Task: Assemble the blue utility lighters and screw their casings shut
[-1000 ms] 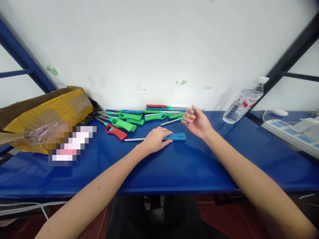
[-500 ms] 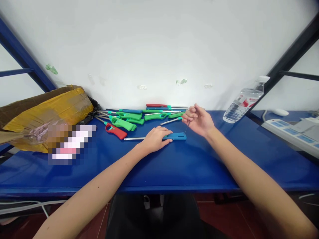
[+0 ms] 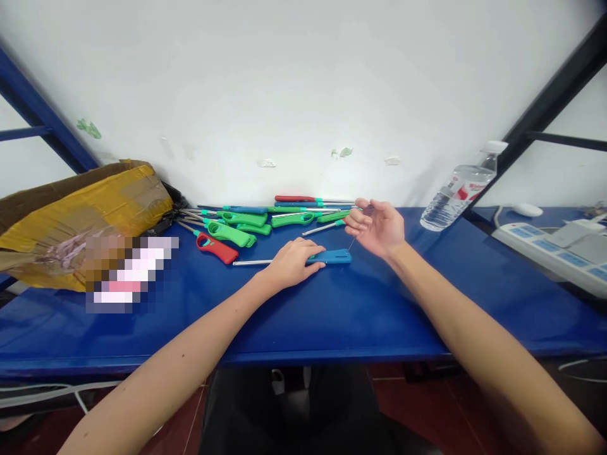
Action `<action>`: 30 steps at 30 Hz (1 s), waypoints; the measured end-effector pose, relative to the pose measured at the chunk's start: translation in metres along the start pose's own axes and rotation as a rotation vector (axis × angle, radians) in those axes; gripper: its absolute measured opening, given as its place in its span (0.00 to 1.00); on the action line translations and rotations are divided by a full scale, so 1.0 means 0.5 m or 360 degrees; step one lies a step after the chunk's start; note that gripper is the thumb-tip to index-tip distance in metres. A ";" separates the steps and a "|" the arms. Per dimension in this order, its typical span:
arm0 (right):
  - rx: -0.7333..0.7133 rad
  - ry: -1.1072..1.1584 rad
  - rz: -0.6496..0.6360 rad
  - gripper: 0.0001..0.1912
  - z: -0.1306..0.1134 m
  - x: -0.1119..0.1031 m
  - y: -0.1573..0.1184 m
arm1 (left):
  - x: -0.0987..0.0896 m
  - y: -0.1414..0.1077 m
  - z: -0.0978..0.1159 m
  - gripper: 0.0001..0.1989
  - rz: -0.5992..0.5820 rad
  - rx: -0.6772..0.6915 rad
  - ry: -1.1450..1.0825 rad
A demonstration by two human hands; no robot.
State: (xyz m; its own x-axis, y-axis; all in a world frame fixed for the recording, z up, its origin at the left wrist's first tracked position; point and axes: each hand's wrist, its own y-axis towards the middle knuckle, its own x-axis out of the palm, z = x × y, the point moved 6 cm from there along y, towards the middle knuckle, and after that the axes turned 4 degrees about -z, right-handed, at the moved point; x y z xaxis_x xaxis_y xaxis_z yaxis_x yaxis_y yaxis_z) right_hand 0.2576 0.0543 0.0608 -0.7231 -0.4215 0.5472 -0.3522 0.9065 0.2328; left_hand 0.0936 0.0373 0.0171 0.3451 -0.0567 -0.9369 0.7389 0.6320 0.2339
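Observation:
A blue long-necked lighter [image 3: 336, 256] lies sideways on the blue table, its metal tube pointing left. Over its middle, my left hand [image 3: 294, 262] is closed round the body and holds it against the tabletop. My right hand [image 3: 379, 229] is raised just past the handle end with its fingers curled in. A thin, dark metal shaft [image 3: 351, 244] runs down from these fingers to the lighter's end; whatever handle it has is hidden in the hand.
Several green lighters [image 3: 237, 235], a red lighter [image 3: 217, 248] and others lie in a loose pile behind. An open cardboard box [image 3: 95, 208] with yellow tape stands left. At right are a water bottle [image 3: 458, 193] and a white power strip [image 3: 545, 243].
The right hand's fingers have turned slightly about the thin shaft, its tip staying at the lighter's end. My left hand keeps its hold. The whole view has shifted a little.

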 end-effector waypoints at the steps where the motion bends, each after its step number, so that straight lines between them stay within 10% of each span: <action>1: 0.0016 -0.0009 0.0016 0.11 0.003 0.001 0.002 | 0.000 0.000 0.000 0.17 0.0001 0.0003 0.0000; 30: -0.0085 -0.0100 0.0080 0.26 0.014 0.012 0.010 | 0.002 0.000 0.003 0.18 -0.0027 0.0004 0.0043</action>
State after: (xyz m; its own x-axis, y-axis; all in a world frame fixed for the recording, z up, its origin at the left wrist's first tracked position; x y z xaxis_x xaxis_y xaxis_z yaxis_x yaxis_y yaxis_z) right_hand 0.2476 0.0560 0.0595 -0.7756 -0.3748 0.5079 -0.2837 0.9258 0.2499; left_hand 0.0946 0.0362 0.0166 0.3168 -0.0465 -0.9473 0.7458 0.6293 0.2185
